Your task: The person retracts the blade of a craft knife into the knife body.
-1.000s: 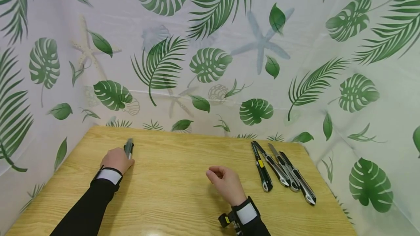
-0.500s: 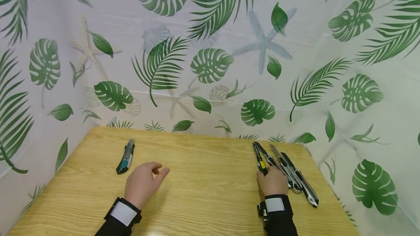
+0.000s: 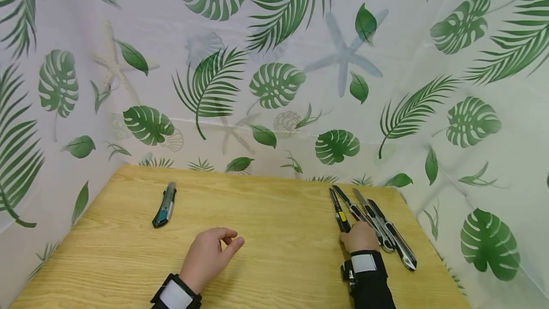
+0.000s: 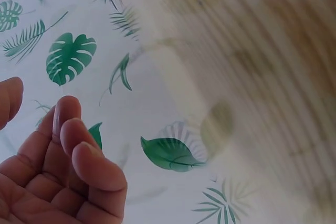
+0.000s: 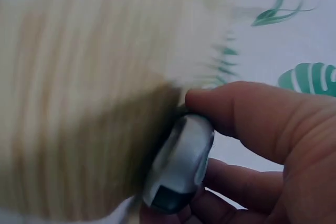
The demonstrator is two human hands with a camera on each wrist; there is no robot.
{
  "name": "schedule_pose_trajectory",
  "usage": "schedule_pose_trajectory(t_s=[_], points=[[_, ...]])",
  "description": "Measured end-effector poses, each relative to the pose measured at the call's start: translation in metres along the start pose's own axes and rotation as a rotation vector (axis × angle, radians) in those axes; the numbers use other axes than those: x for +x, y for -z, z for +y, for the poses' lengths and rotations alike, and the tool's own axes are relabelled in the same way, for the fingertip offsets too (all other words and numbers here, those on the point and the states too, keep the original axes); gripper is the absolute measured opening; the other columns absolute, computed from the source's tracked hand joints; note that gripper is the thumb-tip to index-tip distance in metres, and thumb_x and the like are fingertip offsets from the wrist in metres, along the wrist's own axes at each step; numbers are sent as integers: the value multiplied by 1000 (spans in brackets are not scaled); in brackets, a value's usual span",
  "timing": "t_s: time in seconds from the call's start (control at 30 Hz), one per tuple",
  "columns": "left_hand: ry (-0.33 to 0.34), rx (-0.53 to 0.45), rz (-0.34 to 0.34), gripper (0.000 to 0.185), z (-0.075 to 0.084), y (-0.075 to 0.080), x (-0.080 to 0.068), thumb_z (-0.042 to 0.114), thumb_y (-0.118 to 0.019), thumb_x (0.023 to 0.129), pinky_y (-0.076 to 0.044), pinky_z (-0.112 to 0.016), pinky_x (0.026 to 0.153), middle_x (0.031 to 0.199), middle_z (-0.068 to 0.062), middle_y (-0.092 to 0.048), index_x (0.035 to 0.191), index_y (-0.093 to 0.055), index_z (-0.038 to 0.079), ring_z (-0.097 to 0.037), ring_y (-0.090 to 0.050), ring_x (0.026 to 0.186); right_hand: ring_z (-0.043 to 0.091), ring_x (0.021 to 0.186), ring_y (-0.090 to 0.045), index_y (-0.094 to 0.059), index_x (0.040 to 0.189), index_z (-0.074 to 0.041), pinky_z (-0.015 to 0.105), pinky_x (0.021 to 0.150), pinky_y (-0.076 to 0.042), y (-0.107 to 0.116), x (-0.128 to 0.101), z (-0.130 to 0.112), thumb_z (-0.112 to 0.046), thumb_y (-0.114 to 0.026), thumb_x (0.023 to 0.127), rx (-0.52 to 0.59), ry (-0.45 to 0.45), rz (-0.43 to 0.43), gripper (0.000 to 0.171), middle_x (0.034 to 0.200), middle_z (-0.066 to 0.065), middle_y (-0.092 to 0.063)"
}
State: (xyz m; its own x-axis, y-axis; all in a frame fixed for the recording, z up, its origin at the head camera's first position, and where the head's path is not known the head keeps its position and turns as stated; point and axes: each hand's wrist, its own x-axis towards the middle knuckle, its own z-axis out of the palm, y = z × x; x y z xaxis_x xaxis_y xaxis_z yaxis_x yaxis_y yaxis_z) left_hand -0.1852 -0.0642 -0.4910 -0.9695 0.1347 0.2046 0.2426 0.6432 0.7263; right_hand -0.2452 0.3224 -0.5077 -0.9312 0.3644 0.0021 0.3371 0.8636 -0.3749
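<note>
My right hand (image 3: 360, 238) pinches the near end of a black utility knife (image 3: 340, 210) with a yellow slider; its far part points away toward the back of the table. In the right wrist view the silver and dark butt of that utility knife (image 5: 181, 163) sits between thumb and curled fingers. Several silver and black utility knives (image 3: 396, 240) lie side by side just right of this hand, one partly hidden by it. My left hand (image 3: 208, 256) holds nothing, fingers loosely bent over the table. In the left wrist view, the left hand's fingers (image 4: 97, 169) curve softly, apart from the thumb.
A grey and teal utility knife (image 3: 164, 206) lies alone at the table's left. The wooden table (image 3: 257, 204) ends at a white curtain (image 3: 274, 85) with green leaf prints, which stands behind it and along both sides.
My left hand has let go of the teal utility knife and moved right and nearer. My right hand has moved right to the knife row and taken hold of the yellow-slider utility knife, which shifts slightly left.
</note>
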Motion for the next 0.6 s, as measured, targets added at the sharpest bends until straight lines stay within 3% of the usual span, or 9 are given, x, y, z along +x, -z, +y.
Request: schedule_pose_trajectory(t_s=[0.17, 0.27, 0.37, 0.5, 0.6], points=[[8, -165, -77, 36, 6, -5, -4, 45, -74, 101, -48, -23, 60, 90, 5, -76, 113, -82, 11, -6, -56, 68, 34, 89, -75, -73, 125, 11, 43, 70, -61, 5, -25, -28, -19, -76, 94, 226, 172, -46, 44, 108, 28, -77], [28, -300, -151, 48, 10, -9, -7, 48, -68, 104, -56, -24, 70, 105, -3, -80, 126, -78, 7, -12, -70, 84, 26, 92, -75, -73, 130, 7, 39, 76, -61, 11, -53, -69, -19, -78, 96, 395, 297, -123, 43, 106, 19, -79], [59, -475, -205, 58, 15, -12, -8, 46, -60, 110, -63, -28, 79, 125, -18, -77, 141, -67, -2, -25, -76, 102, 17, 88, -71, -74, 131, 1, 31, 72, -60, 15, -84, -113, -20, -81, 95, 520, 401, -206, 42, 101, 9, -79], [114, -708, -193, 58, 25, -15, -7, 43, -50, 114, -66, -34, 87, 135, -24, -72, 142, -65, -6, -29, -76, 111, 11, 81, -68, -78, 126, -6, 24, 64, -57, 13, -117, -156, -20, -82, 94, 555, 521, -229, 35, 95, 4, -77], [153, -822, -134, 53, 30, -16, -7, 39, -50, 115, -66, -36, 89, 130, -22, -74, 136, -69, -5, -21, -77, 109, 12, 83, -69, -79, 122, -8, 21, 65, -56, 4, -133, -172, -18, -85, 93, 498, 598, -118, 31, 98, 4, -77]])
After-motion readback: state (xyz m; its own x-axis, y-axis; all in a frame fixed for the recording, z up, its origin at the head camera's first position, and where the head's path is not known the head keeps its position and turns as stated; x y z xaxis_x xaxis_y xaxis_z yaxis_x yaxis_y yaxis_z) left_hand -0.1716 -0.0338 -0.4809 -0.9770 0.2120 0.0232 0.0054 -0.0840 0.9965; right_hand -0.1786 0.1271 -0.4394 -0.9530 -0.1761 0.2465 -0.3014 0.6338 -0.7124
